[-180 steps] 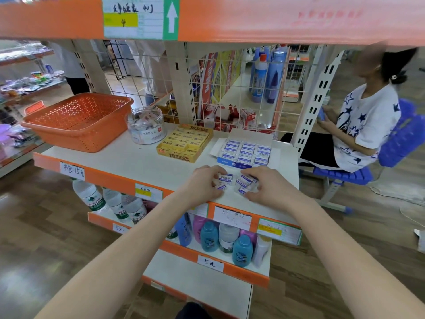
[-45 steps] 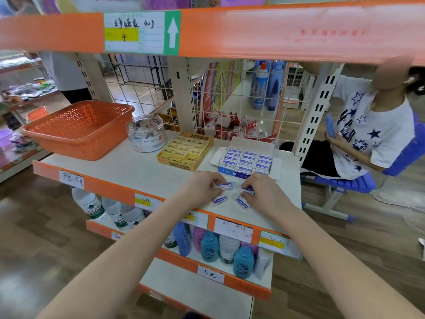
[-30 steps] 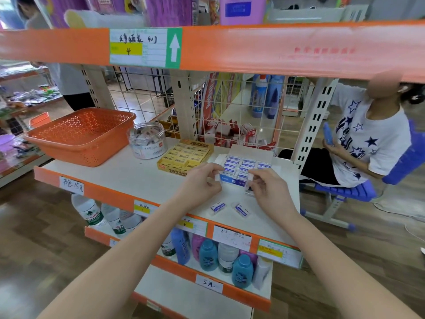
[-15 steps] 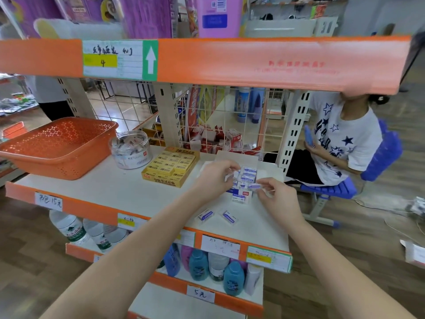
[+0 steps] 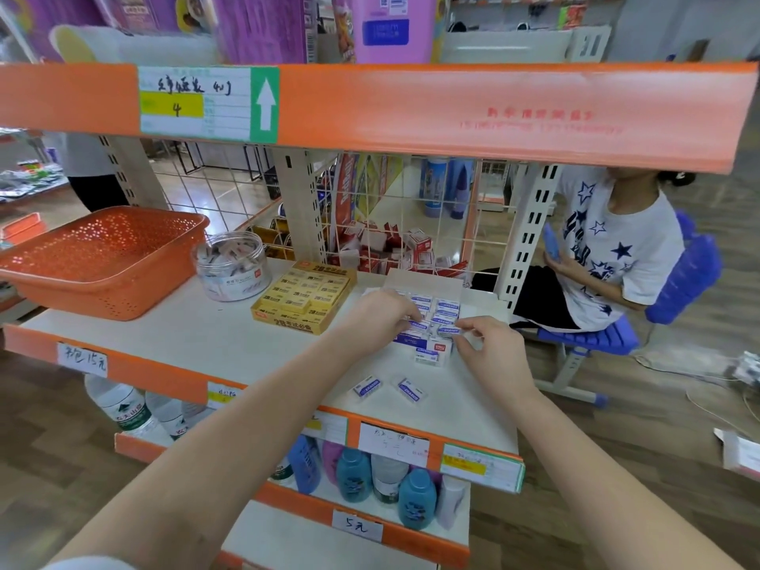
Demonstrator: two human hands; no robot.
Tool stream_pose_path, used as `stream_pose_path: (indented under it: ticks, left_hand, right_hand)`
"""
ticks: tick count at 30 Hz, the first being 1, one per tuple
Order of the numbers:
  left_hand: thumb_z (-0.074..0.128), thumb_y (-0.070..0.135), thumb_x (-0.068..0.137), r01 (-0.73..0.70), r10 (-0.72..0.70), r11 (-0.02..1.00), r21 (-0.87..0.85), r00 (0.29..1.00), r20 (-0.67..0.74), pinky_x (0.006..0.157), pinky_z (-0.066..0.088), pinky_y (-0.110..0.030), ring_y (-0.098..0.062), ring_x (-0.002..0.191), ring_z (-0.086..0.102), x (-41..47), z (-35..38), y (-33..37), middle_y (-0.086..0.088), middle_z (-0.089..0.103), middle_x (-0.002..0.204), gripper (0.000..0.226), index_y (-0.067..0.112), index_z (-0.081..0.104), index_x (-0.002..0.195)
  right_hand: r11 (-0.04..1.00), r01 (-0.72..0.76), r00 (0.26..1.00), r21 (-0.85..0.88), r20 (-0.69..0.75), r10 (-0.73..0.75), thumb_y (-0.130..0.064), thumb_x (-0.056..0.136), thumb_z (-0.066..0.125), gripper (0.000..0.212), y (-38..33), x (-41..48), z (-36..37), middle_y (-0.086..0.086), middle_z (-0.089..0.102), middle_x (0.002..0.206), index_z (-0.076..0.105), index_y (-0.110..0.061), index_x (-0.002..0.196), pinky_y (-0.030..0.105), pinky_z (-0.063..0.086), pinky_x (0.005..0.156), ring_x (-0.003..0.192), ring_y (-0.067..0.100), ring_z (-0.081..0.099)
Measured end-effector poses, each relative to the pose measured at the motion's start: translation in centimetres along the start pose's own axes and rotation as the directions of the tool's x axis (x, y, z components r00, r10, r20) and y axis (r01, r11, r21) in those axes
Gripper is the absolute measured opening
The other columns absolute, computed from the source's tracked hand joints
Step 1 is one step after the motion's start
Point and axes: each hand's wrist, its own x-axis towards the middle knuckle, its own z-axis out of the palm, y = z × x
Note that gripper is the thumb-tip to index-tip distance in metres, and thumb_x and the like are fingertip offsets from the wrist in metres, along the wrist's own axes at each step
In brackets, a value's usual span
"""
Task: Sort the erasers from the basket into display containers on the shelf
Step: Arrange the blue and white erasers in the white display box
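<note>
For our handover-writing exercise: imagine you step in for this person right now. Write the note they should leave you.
Left hand pinches one eraser at the blue box.
Right hand pinches a second eraser over it.
Two loose erasers lie on the shelf in front; a third eraser stands against the box's front.
Orange basket: no erasers visible.
To do: seat both, then box the loose ones.

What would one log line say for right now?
left hand: pinches eraser | right hand: pinches second eraser | box: under both | loose erasers: two on shelf
</note>
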Motion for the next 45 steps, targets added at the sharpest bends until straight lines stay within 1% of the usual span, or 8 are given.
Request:
stream_pose_path:
  ticks: [8,14,25,31,35,39,42,45]
  left_hand:
    - [0.050,0.012,0.096,0.023,-0.023,1.000,-0.006,0.998,-0.060,0.092,0.042,-0.026,-0.017,0.109,0.056,-1.0,0.2,-1.2,-0.002,0.066,0.116,0.027,0.014,0.066,0.117]
    - [0.053,0.012,0.095,0.013,-0.011,1.000,0.016,0.993,-0.118,0.081,0.037,-0.019,-0.015,0.108,0.054,-1.2,0.9,-1.1,0.000,0.060,0.121,0.026,0.015,0.064,0.118]
    - [0.056,0.011,0.094,0.044,-0.042,0.998,0.045,0.998,-0.046,0.090,0.045,-0.026,-0.017,0.105,0.058,-0.9,1.0,-2.4,-0.002,0.062,0.117,0.029,0.016,0.063,0.121]
    - [0.059,0.009,0.089,0.222,-0.214,0.961,0.163,0.975,-0.065,0.077,0.051,-0.035,-0.022,0.092,0.057,-0.6,1.1,-1.1,-0.005,0.058,0.106,0.025,0.016,0.060,0.113]
    - [0.058,0.009,0.090,0.250,-0.259,0.932,0.261,0.966,-0.002,0.071,0.046,-0.031,-0.024,0.091,0.057,-0.2,0.6,-0.5,-0.007,0.056,0.102,0.014,0.012,0.061,0.104]
    - [0.058,0.021,0.092,0.253,-0.283,0.935,0.247,0.955,0.093,0.076,0.050,-0.032,-0.023,0.087,0.059,0.6,-0.2,-0.9,-0.007,0.063,0.100,0.014,0.013,0.065,0.101]
    - [0.061,0.039,0.089,0.281,-0.309,0.936,0.214,0.945,0.110,0.070,0.050,-0.032,-0.022,0.080,0.061,0.7,-0.5,-0.8,-0.005,0.067,0.090,0.027,0.014,0.069,0.096]
    - [0.059,0.040,0.090,0.329,-0.356,0.918,0.221,0.929,0.098,0.064,0.045,-0.030,-0.021,0.072,0.058,0.9,-0.5,-0.2,-0.004,0.064,0.080,0.028,0.013,0.067,0.086]
  right_hand:
    - [0.999,-0.036,0.999,-0.039,0.026,0.037,-0.018,0.087,0.060,0.020,-0.7,1.0,0.6,-0.002,0.069,0.106,0.071,-0.017,0.105,0.028,0.040,0.084,0.104,0.021,0.052]
    - [0.994,-0.006,0.994,-0.105,0.111,0.018,-0.016,0.085,0.061,0.015,-0.7,2.2,0.9,0.002,0.067,0.092,0.074,-0.010,0.080,0.033,0.042,0.077,0.091,0.023,0.057]
    - [0.994,0.018,0.990,-0.107,0.144,-0.003,-0.014,0.084,0.065,0.011,-1.3,2.7,0.4,0.003,0.061,0.094,0.075,-0.012,0.082,0.035,0.049,0.075,0.086,0.022,0.058]
    - [0.994,0.017,0.985,-0.111,0.173,0.002,-0.023,0.085,0.067,0.011,-1.0,3.2,0.4,0.001,0.061,0.099,0.075,-0.019,0.092,0.032,0.048,0.074,0.090,0.018,0.058]
    - [0.994,0.017,0.987,-0.109,0.163,0.001,-0.024,0.086,0.066,0.011,-0.7,3.0,0.5,-0.001,0.060,0.100,0.074,-0.022,0.092,0.033,0.049,0.075,0.091,0.017,0.057]
    - [0.994,0.014,0.985,-0.111,0.175,0.005,-0.026,0.086,0.066,0.010,-0.6,3.0,0.4,-0.003,0.060,0.100,0.074,-0.024,0.092,0.033,0.049,0.075,0.091,0.016,0.058]
    - [0.994,0.010,0.984,-0.109,0.176,0.009,-0.027,0.085,0.066,0.010,-0.6,3.2,0.5,-0.004,0.061,0.101,0.074,-0.025,0.092,0.033,0.050,0.075,0.091,0.015,0.058]
    - [0.994,0.027,0.982,-0.105,0.187,-0.007,-0.024,0.086,0.066,0.013,-0.7,3.3,0.4,-0.002,0.063,0.103,0.074,-0.022,0.096,0.031,0.049,0.079,0.093,0.016,0.059]
